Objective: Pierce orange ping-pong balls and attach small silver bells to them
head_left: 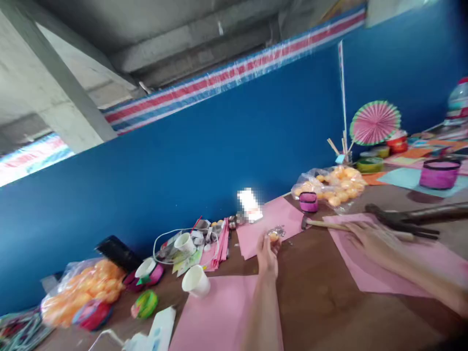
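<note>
Brown table (310, 302), hammer (329, 224), blurred bottle label (457, 113)

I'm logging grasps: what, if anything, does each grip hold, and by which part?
Left grip: small orange piece, by its near side. Right grip: over a wooden handle; blur hides whether it's held.

The ceiling (190, 39) is dim, while striped sheeting (32, 158) at far left is washed out and the blue wall (219, 161) pales toward that side. Near the table's (314, 282) far edge, a pixelated white patch (250, 205) glares. The right hand (360, 236) is blurred; the table's left and right ends look smeared and stretched.
</note>
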### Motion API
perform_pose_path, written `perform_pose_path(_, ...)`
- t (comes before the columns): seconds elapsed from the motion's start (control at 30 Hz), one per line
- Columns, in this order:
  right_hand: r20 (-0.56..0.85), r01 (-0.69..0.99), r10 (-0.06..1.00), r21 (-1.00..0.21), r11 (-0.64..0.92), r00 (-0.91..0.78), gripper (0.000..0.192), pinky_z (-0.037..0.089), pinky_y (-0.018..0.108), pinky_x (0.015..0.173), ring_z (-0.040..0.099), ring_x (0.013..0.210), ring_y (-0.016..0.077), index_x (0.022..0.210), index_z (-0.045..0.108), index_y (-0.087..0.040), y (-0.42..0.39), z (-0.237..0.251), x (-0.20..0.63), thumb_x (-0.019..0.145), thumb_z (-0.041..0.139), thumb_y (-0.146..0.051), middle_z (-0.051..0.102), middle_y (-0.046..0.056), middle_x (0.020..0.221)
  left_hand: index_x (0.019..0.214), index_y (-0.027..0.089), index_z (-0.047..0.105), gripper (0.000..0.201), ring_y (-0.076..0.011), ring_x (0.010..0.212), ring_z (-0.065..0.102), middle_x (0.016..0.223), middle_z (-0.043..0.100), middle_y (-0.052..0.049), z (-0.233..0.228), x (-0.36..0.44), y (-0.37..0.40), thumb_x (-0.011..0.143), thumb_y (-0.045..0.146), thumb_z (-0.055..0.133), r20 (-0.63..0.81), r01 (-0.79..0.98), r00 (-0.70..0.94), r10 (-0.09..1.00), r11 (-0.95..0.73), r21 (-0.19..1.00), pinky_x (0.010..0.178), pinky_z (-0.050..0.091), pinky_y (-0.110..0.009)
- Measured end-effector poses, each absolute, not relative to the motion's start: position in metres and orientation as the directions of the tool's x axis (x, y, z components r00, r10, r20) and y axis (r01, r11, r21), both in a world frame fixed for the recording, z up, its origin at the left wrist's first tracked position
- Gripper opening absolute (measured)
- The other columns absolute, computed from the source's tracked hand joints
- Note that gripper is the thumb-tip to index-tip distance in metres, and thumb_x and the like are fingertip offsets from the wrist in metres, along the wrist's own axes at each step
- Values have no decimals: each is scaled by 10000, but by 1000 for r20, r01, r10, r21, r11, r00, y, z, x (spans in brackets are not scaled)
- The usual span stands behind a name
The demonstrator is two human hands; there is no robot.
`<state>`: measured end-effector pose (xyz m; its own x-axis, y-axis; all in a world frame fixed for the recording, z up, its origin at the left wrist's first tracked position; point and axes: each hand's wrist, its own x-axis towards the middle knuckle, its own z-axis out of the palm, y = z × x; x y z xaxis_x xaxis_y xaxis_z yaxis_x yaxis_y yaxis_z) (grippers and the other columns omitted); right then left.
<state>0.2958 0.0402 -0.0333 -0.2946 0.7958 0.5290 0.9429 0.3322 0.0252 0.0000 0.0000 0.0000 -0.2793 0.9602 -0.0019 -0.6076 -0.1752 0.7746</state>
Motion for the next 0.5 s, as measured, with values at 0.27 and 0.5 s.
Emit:
perform_pose_path(0.27, 507, 950, 823, -22, 311, -257, 363, 400, 388, 798, 532, 922, 258, 1116, 503, -204, 35, -26, 294, 815, 372, -357, 578, 92, 1064, 955, 158, 591, 329, -140, 716, 616, 781, 645, -47, 0, 1, -3, 670, 315, 638, 1, -581, -282, 959, -172, 795, 734, 473, -306)
perform_pose_path(0.5, 482, 951, 839, -36, 307, -252, 378, 392, 385, 795, 525, 934, 262, 1124, 504, -190, 30, -20, 291, 828, 343, -361, 574, 102, 1068, 887, 138, 611, 296, -145, 718, 615, 768, 646, -57, 2, 1, -5, 683, 351, 618, 13, -566, -263, 965, -165, 808, 707, 477, -290)
